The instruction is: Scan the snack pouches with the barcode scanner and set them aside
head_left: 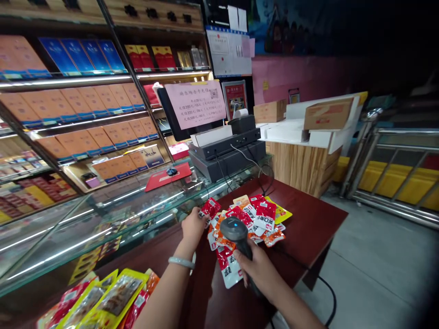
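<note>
My right hand (pixel 258 268) is wrapped round the handle of a black barcode scanner (pixel 235 231), whose head points down over a pile of snack packets (pixel 255 219) on the dark red table (pixel 308 228). My left hand (pixel 194 225), with a pale bangle on its wrist, pinches a red snack packet (pixel 210 208) at the pile's left edge. The pile holds several red, orange and yellow packets, lying flat and overlapping.
A glass display counter (pixel 113 214) runs along the left, with a red mouse pad and mouse on it. A cash register and printer (pixel 228 146) stand behind the table. More yellow and red packets (pixel 103 297) lie at the lower left. Shelves of boxed goods fill the left wall.
</note>
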A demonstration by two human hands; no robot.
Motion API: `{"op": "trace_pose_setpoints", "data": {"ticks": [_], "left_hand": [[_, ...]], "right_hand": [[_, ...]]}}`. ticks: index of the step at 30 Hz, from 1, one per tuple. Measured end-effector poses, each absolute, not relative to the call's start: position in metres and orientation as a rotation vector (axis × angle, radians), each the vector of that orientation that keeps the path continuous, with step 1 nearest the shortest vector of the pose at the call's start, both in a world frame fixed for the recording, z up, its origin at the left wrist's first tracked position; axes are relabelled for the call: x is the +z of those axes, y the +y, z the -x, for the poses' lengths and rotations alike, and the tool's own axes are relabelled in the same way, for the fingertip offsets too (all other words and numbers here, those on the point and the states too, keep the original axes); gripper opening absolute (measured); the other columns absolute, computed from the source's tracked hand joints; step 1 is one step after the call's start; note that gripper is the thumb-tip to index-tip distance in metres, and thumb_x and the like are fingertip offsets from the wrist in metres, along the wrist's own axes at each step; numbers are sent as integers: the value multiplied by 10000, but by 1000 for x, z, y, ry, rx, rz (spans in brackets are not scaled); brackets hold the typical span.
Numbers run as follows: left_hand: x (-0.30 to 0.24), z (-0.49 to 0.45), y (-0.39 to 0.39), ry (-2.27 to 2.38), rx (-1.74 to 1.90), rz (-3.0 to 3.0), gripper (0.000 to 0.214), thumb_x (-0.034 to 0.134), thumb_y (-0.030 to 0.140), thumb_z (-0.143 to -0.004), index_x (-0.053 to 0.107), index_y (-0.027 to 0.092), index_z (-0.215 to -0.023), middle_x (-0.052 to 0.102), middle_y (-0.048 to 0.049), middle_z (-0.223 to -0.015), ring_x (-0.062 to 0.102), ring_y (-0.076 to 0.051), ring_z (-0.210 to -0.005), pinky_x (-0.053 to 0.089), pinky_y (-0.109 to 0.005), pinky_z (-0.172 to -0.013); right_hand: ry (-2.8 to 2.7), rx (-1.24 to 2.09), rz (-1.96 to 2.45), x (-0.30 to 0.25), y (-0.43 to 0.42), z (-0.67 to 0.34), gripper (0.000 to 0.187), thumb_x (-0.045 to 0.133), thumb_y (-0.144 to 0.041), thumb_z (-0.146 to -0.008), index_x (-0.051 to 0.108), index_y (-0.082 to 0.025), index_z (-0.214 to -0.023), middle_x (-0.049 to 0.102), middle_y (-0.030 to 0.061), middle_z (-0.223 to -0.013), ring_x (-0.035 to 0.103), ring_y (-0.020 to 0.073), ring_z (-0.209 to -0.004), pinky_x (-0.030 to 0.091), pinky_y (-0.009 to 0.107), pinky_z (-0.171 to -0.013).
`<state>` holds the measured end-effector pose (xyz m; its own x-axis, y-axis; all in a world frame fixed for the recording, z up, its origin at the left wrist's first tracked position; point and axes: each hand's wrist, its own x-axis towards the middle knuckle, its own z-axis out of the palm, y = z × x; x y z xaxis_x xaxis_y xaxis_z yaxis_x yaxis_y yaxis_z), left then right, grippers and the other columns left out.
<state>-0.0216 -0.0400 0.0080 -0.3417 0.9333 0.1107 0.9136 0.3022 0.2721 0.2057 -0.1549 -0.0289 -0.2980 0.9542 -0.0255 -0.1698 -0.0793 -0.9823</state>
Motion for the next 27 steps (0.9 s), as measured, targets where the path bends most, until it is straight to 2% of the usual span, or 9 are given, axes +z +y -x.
{"op": "trace_pose_setpoints", "data": {"ticks": [7, 11, 19, 23, 25, 27], "left_hand": [[12, 20, -120, 2192, 913, -1624, 282, 641, 509, -857, 657, 270, -1006, 781, -10, -845, 733, -224, -802, 477, -285, -732], [12, 23, -164, 2153, 1059, -1536, 277, 665, 504, -827, 664, 270, -974, 774, -4, -813, 725, -222, -753, 490, -284, -699], [1, 42, -224, 2169, 1204, -1408, 379, 661, 578, -793, 673, 248, -979, 741, -14, -748, 696, -230, -688, 503, -307, -669], [3, 70, -252, 2394, 1075, -1287, 446, 603, 603, -828, 672, 241, -1079, 762, -57, -880, 721, -280, -827, 532, -370, -775], [8, 86, -264, 2630, 927, -1176, 504, 561, 612, -854, 658, 222, -1160, 761, -119, -1032, 704, -350, -1010, 523, -451, -883], [13, 95, -270, 2870, 880, -1126, 589, 502, 607, -892, 605, 184, -1289, 691, -198, -1267, 603, -409, -1244, 470, -529, -1004]], "right_hand": [[-1328, 1466, 961, -3, -175, -203, 389, 658, -535, -882, 545, -207, -1059, 474, -117, -504, 453, 105, -399, 421, 218, -424], [-1381, 1498, 904, 4, -192, -192, 345, 641, -515, -900, 538, -210, -1024, 476, -121, -491, 446, 96, -384, 407, 213, -424], [-1435, 1623, 799, 2, -225, -171, 383, 658, -545, -872, 543, -205, -1006, 456, -124, -507, 421, 86, -379, 391, 212, -413], [-1500, 1636, 798, -3, -237, -172, 371, 683, -551, -863, 538, -218, -941, 465, -111, -550, 443, 87, -401, 410, 217, -425], [-1545, 1616, 793, -8, -240, -175, 356, 693, -526, -869, 561, -210, -967, 465, -106, -571, 455, 88, -413, 408, 217, -436], [-1574, 1609, 806, -14, -241, -179, 349, 695, -503, -877, 584, -200, -1009, 456, -108, -573, 454, 87, -415, 394, 213, -437]]}}
